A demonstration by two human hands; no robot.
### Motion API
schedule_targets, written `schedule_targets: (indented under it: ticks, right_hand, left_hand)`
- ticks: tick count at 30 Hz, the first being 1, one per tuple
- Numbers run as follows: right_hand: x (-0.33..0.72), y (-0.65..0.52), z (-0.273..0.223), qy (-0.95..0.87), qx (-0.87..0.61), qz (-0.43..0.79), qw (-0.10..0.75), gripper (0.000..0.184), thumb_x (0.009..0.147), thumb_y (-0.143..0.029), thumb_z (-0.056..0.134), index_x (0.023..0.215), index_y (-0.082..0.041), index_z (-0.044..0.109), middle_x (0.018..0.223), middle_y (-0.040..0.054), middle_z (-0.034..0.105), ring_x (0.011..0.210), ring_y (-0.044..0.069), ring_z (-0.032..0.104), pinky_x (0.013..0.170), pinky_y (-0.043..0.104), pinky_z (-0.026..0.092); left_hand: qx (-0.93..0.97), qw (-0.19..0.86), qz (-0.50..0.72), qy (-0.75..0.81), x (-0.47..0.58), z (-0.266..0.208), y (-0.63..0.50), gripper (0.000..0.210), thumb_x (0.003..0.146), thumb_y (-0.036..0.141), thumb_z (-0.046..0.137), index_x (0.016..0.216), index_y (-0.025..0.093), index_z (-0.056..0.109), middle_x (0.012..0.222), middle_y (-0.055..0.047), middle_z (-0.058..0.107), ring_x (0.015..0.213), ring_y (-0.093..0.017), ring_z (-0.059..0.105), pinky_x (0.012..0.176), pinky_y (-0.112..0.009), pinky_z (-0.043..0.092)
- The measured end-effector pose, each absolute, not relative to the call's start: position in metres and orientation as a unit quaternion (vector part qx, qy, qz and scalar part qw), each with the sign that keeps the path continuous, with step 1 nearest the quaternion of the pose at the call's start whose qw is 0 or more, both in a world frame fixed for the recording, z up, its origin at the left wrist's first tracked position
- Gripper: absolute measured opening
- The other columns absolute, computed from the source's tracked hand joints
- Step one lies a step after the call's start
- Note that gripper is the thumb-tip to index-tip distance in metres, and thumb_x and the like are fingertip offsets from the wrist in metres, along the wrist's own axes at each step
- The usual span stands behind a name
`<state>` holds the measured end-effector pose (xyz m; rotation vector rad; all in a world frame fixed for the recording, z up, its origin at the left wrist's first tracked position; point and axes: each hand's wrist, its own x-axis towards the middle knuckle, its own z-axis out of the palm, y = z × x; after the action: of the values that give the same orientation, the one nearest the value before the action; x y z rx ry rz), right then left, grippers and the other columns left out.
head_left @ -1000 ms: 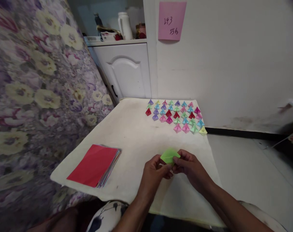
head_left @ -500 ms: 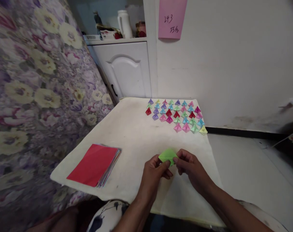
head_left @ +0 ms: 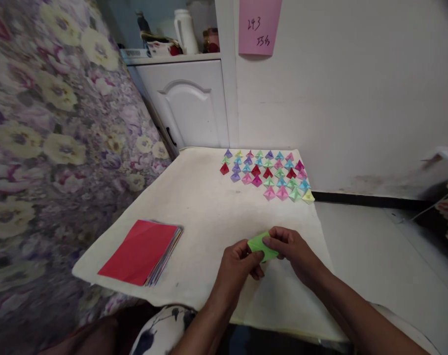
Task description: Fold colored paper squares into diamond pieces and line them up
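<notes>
A small folded piece of light green paper [head_left: 261,245] is held between both hands, above the front part of the cloth-covered table [head_left: 205,217]. My left hand [head_left: 239,261] pinches its lower left edge, with the thumb lying on the face of the paper. On the other side, my right hand [head_left: 288,244] grips the upper right edge, thumb on top and fingers behind. The fingertips behind the paper are partly hidden.
Several rows of small folded paper pieces [head_left: 268,172] in many colours cover the table's far right part. A stack of paper with a red sheet [head_left: 139,252] on top lies at the left. Beyond are a white cabinet [head_left: 187,103], a wall and a floral curtain [head_left: 61,148].
The green paper has been turned in the hands, from a diamond-like position to a squarer one. My right thumb has shifted onto its upper face. The whole view has moved slightly.
</notes>
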<state>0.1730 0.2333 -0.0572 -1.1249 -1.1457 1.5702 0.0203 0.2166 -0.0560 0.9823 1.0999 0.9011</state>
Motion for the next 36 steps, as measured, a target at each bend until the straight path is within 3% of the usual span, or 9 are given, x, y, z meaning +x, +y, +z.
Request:
schedule_targets:
  ticks: [9, 20, 25, 36]
  right_hand:
    - [0.176, 0.233, -0.059, -0.383, -0.411, 0.716, 0.414, 0.024, 0.07, -0.031, 0.067, 0.062, -0.017, 0.05, 0.048, -0.0078, 0.038, 0.043, 0.005, 0.03, 0.042, 0.02, 0.022]
    - [0.182, 0.235, -0.064, -0.379, -0.395, 0.76, 0.35, 0.024, 0.072, -0.035, 0.068, 0.069, -0.017, 0.053, 0.053, -0.0054, 0.048, 0.041, 0.004, 0.036, 0.039, 0.017, 0.027]
    - [0.179, 0.235, -0.068, -0.351, -0.382, 0.783, 0.343, 0.023, 0.072, -0.034, 0.069, 0.078, -0.017, 0.055, 0.055, -0.0055, 0.048, 0.042, 0.003, 0.035, 0.039, 0.016, 0.024]
    - [0.166, 0.228, -0.07, -0.325, -0.381, 0.79, 0.353, 0.019, 0.069, -0.027, 0.068, 0.074, -0.018, 0.053, 0.054, -0.0059, 0.047, 0.046, 0.005, 0.039, 0.044, 0.018, 0.028]
  left_hand:
    - [0.449, 0.66, 0.404, 0.447, 0.018, -0.06, 0.217, 0.011, 0.073, 0.025, 0.063, 0.073, 0.014, 0.061, 0.047, 0.002, 0.055, 0.043, -0.008, 0.048, 0.045, -0.019, 0.037]
    - [0.446, 0.665, 0.425, 0.422, 0.017, -0.058, 0.219, 0.014, 0.07, 0.021, 0.067, 0.072, 0.015, 0.055, 0.051, 0.003, 0.058, 0.044, -0.009, 0.053, 0.045, -0.02, 0.041]
    - [0.428, 0.674, 0.438, 0.413, 0.018, -0.057, 0.22, 0.025, 0.068, 0.019, 0.069, 0.09, 0.015, 0.056, 0.062, 0.003, 0.061, 0.045, -0.01, 0.056, 0.044, -0.02, 0.043]
    - [0.406, 0.659, 0.444, 0.452, 0.017, -0.058, 0.217, 0.013, 0.069, 0.02, 0.068, 0.07, 0.014, 0.057, 0.053, -0.001, 0.065, 0.049, -0.01, 0.057, 0.051, -0.02, 0.043]
